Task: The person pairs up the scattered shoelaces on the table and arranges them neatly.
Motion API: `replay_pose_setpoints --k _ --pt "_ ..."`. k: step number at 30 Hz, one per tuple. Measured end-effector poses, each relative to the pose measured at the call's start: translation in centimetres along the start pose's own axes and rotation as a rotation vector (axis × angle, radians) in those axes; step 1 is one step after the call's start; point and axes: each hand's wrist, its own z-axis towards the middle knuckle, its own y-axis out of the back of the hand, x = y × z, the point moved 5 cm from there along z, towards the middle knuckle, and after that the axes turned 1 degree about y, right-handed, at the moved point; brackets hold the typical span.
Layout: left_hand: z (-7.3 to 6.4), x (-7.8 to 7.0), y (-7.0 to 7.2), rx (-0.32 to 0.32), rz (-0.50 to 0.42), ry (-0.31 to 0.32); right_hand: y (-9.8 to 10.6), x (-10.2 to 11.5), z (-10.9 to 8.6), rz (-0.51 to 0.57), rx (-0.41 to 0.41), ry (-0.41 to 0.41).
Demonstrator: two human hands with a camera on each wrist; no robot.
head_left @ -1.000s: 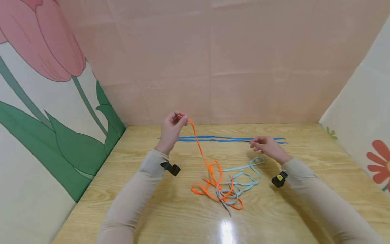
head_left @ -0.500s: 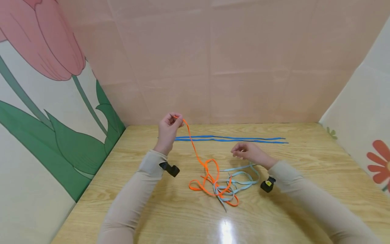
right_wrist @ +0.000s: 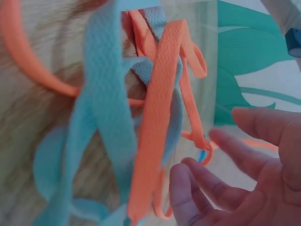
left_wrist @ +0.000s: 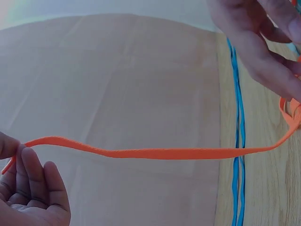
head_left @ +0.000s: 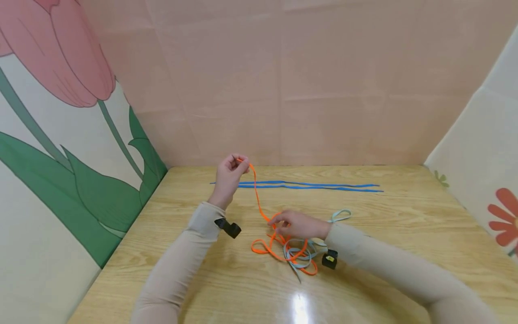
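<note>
My left hand (head_left: 228, 180) is raised over the far left of the table and pinches an orange shoelace (left_wrist: 178, 153) near its tip, between thumb and fingertips. From there the lace slants down to a loose tangle, where it crosses a light blue shoelace (right_wrist: 106, 84). My right hand (head_left: 301, 224) hovers over this tangle with thumb and fingers apart. In the right wrist view its fingertips are close to a small knot-like crossing (right_wrist: 202, 145) in the orange lace; whether they touch it I cannot tell. My right hand and wrist hide part of both laces.
Two blue shoelaces (head_left: 344, 185) lie side by side, stretched straight along the far part of the wooden table (head_left: 226, 288). A pink backdrop (head_left: 323, 90) rises behind the table's far edge, with flower-printed panels left and right. Each wrist wears a small black camera (head_left: 228, 228).
My right hand has come left and nearer, from beside the blue laces to the orange and light blue tangle. My left hand has kept its pinch, shifting only slightly.
</note>
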Motion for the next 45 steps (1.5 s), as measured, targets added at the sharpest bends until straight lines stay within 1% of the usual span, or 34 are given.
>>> replay_pose_setpoints --k 3,7,11,16,20,23,25,28,30,35,36,38,41,43,45 --pt "0.0 0.1 0.0 0.011 0.006 0.003 -0.3 -0.3 0.2 -0.005 0.016 -0.019" --pt "0.0 0.3 0.0 0.018 0.013 0.008 -0.2 -0.5 -0.1 -0.011 0.008 -0.052" --pt "0.0 0.3 0.4 0.002 0.014 0.007 0.6 0.0 -0.9 -0.067 -0.022 -0.074" --pt "0.2 0.4 0.6 -0.012 0.024 0.017 2.1 1.2 -2.0 -0.156 -0.040 -0.083" --pt "0.2 0.5 0.6 -0.010 0.024 0.024 2.9 1.9 -2.8 -0.188 -0.027 -0.119" --pt "0.2 0.4 0.5 -0.008 0.015 0.019 3.3 2.1 -3.3 -0.191 -0.026 -0.124" --pt "0.2 0.4 0.5 -0.007 0.007 0.015 3.5 2.2 -3.7 -0.190 -0.032 -0.112" --pt "0.2 0.4 0.5 -0.002 -0.005 0.012 4.2 2.7 -4.2 -0.152 -0.074 -0.062" --pt "0.2 0.4 0.5 0.003 -0.015 0.012 5.0 3.2 -4.6 -0.088 -0.126 -0.016" --pt "0.2 0.3 0.6 0.009 -0.038 0.007 8.5 4.6 -5.7 0.221 -0.300 0.112" --pt "0.2 0.3 0.6 0.009 -0.037 0.007 9.2 4.7 -6.0 0.280 -0.337 0.122" --pt "0.2 0.2 0.7 0.007 -0.035 0.009 10.6 4.7 -6.7 0.351 -0.408 0.125" --pt "0.2 0.2 0.8 0.003 -0.030 0.012 11.9 4.0 -7.5 0.378 -0.477 0.084" --pt "0.2 0.2 0.8 0.003 -0.032 0.012 12.3 3.2 -7.8 0.334 -0.485 0.028" --pt "0.2 0.2 0.8 0.003 -0.031 0.013 12.2 2.0 -7.7 0.258 -0.468 -0.032"
